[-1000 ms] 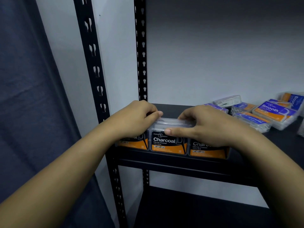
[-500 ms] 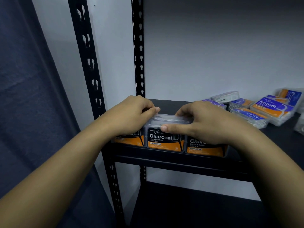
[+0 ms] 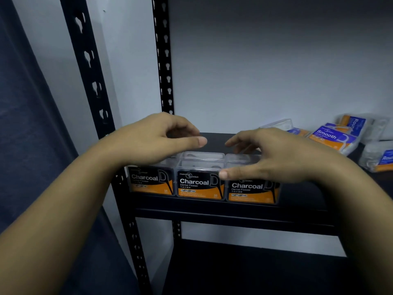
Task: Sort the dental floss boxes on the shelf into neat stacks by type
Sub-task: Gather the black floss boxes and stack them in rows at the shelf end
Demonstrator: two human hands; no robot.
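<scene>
Three Charcoal boxes (image 3: 200, 184) stand aligned at the shelf (image 3: 234, 211) front – blue boxes (image 3: 331, 137) far right remain jumbled – left hand (image 3: 157, 141) and right hand (image 3: 265, 156) hover, fingers apart, empty.

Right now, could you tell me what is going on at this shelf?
A person is sorting dental floss boxes on a black metal shelf. Three Charcoal boxes stand side by side at the front left edge. The left hand and right hand hover open just above them, gripping nothing. The blue and orange Smooth and Round boxes lie loose and unsorted at the right.
</scene>
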